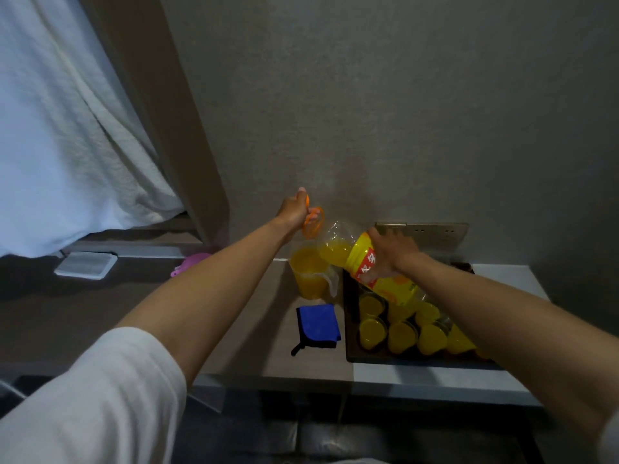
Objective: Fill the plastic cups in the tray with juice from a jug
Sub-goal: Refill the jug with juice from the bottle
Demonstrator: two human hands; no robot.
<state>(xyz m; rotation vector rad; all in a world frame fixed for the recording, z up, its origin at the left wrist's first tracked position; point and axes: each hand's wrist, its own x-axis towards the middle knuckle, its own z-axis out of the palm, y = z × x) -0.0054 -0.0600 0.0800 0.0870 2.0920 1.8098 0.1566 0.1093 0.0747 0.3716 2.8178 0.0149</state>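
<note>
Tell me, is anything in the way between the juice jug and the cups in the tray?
Yes. The tilted juice bottle, gripped by the right hand, hangs over the tray's back cups, right beside the jug. The left hand holds the bottle's orange handle above the jug. Nothing else blocks.

We see a dim, soft-focus room, cool daylight glowing through the curtain at left; wide-angle bending stretches our forearms at the edges.
</note>
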